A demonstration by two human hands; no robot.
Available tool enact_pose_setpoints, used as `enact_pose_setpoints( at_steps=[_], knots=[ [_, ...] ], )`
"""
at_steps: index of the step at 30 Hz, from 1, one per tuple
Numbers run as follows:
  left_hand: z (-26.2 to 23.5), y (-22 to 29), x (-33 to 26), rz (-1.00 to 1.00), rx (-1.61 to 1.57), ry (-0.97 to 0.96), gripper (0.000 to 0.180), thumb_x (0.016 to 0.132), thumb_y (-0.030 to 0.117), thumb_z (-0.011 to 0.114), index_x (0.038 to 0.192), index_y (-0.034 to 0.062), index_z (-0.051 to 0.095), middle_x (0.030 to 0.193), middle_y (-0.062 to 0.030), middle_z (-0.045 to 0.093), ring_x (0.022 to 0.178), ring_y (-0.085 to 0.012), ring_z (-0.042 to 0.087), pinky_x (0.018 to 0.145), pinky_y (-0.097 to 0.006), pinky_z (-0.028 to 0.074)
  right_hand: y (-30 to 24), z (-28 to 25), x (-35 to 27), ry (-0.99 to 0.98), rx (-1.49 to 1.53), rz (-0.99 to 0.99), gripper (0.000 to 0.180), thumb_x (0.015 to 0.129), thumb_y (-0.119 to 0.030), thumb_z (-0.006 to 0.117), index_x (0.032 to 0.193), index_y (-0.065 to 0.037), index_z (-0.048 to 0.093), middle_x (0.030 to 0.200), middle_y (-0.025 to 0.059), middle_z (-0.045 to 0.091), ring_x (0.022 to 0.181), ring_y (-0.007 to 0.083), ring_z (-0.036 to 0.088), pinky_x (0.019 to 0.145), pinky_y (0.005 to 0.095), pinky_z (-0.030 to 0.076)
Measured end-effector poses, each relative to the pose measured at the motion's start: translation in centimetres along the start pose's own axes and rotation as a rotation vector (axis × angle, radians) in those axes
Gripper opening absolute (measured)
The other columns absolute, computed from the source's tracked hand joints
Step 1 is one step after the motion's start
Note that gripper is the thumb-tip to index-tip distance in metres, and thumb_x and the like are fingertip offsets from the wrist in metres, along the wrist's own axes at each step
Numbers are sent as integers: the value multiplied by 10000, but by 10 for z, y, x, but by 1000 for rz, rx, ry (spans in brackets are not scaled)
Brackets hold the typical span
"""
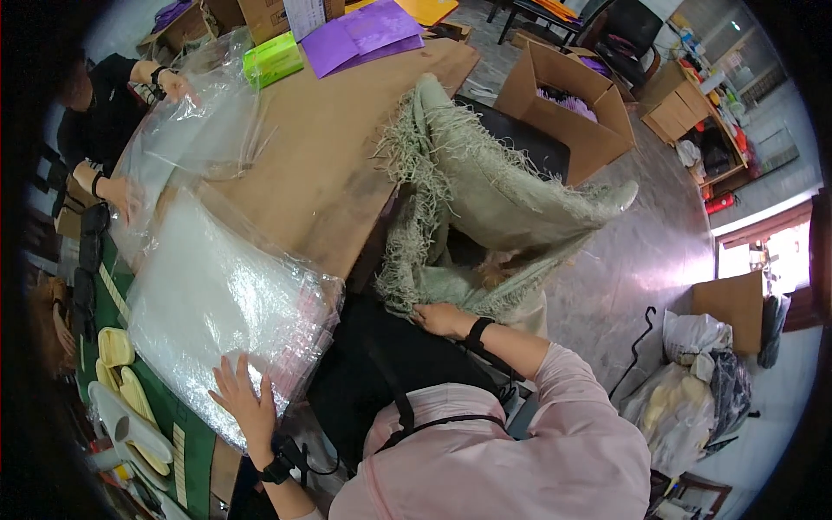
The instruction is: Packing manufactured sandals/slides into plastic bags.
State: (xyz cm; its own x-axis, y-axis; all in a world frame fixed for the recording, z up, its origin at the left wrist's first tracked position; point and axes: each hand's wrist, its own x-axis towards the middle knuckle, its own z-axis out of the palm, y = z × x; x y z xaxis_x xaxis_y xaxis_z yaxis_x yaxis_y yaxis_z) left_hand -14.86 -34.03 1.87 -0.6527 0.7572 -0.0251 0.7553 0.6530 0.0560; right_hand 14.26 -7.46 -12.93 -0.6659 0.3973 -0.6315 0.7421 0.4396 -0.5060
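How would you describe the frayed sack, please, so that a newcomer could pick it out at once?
Find the big brown-topped table, then look just off its right edge. The sack gapes open there, the right hand at its near rim. Unlike the cardboard box beyond, it is pale green, with shaggy loose threads fringing its mouth.

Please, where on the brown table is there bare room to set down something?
The middle of the brown table is bare: clear bags border it left, purple paper beyond, the frayed sack right. Crowded: the far edge, around the green box.
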Motion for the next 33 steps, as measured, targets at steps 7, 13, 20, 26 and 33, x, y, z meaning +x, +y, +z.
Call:
enact_pose_setpoints(
  at_steps=[7, 13, 20, 26, 33],
  knots=[
    [-2, 5, 4, -1, -30, 10, 533, 907, 369, 536, 1390, 168, 436, 1480, -185, 314, 1390, -428, 205, 1094, -643, 51, -5, -16, -14, -97, 229, -136, 475, 982, -450, 393, 1119, -25, 558, 1076, 236, 613, 995, 426, 570, 844, 487, 442],
    [-3, 2, 1, 49, -117, 45, 532, 864, 343, 609, 1352, 180, 473, 1474, -190, 322, 1385, -432, 216, 1077, -673, 72, 32, -2, -2, -52, -351, 62, 432, 909, -372, 514, 1152, -16, 536, 951, 221, 656, 869, 416, 629, 687, 535, 473],
    [-2, -25, -13, 17, -203, 176, 495, 870, 287, 587, 1311, 76, 508, 1411, -206, 399, 1300, -436, 352, 1056, -603, 240, -146, -121, -55, 521, 11, -297, 369, 883, -332, 592, 1059, -8, 608, 785, 152, 650, 774, 344, 632, 645, 392, 494],
    [-6, -31, -15, -50, -86, 334, 420, 776, 248, 644, 1164, 90, 631, 1396, -163, 428, 1351, -433, 262, 1036, -665, 229, -202, -142, 29, 373, -126, -507, 715, 898, -434, 569, 1373, 51, 343, 1332, 305, 433, 1250, 422, 417, 1030, 442, 354],
    [6, -25, -32, -185, -293, 242, 509, 841, 347, 639, 1306, 164, 542, 1470, -173, 314, 1379, -472, 149, 996, -744, 163, -246, -106, 41, 224, -3, -554, 893, 871, -457, 601, 1452, 59, 163, 1430, 327, 312, 1350, 434, 293, 1107, 456, 254]
  ],
)
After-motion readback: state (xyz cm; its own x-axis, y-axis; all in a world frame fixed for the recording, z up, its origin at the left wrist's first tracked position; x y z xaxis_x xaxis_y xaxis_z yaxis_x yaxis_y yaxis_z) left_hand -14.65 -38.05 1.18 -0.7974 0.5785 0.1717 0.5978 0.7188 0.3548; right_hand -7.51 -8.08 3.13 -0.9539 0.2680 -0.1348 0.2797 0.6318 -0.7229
